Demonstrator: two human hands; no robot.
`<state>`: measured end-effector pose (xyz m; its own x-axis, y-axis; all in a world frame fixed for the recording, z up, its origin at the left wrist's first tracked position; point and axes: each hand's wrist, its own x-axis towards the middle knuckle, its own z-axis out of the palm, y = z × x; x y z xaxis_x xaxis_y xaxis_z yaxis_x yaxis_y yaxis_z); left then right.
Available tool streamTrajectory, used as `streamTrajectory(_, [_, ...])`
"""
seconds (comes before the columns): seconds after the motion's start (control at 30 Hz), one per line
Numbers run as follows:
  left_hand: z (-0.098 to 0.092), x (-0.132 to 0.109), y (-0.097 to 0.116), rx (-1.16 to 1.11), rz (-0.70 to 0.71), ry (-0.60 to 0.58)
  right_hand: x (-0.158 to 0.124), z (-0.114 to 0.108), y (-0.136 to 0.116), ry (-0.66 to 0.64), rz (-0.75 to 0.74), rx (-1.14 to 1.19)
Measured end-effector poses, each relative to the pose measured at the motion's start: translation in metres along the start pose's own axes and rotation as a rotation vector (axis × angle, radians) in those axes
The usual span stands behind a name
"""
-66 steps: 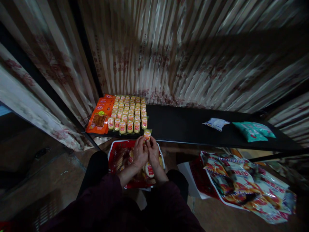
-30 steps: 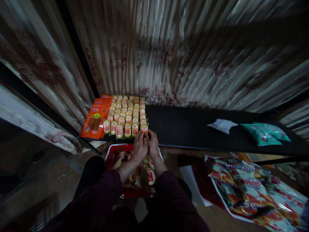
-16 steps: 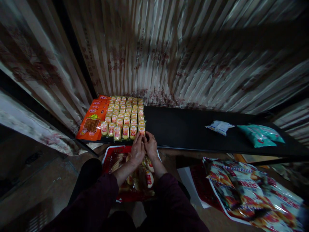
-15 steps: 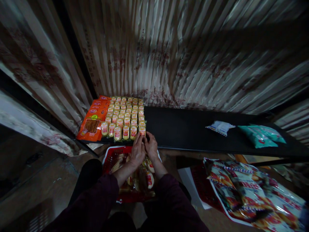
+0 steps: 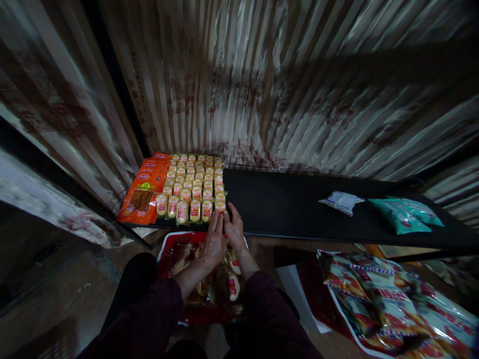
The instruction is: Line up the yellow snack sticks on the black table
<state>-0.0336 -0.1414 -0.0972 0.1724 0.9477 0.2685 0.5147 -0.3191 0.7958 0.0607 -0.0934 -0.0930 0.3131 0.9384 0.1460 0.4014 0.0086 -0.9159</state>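
Small yellow snack packets with red labels (image 5: pixel 194 187) lie in neat rows at the left end of a black shelf (image 5: pixel 292 209). My left hand (image 5: pixel 214 239) and my right hand (image 5: pixel 234 229) rest side by side at the shelf's front edge, fingers stretched flat against the nearest packet (image 5: pixel 220 206) in the front row. Neither hand grips anything. Below my wrists stands a red basket (image 5: pixel 169 244) with more of the same packets (image 5: pixel 232 285).
Orange snack packs (image 5: pixel 144 192) lie left of the rows. A white packet (image 5: pixel 341 202) and teal packets (image 5: pixel 406 214) lie on the shelf's right part. A big printed plastic bag (image 5: pixel 392 309) lies on the floor to the right. Striped curtain behind.
The packet I held in both hands above the basket now lies at the right end of the front row. My fingers have opened and flattened against it.
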Motion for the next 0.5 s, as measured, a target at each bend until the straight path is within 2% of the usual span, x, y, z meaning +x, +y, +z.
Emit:
streamTrajectory(0.23, [-0.003, 0.0, 0.0, 0.051, 0.071, -0.019, 0.019, 0.004, -0.002, -0.022, 0.106, 0.146])
streamTrajectory(0.5, [-0.002, 0.007, -0.002, 0.102, 0.083, -0.022, 0.033, 0.014, -0.001, -0.069, 0.033, 0.183])
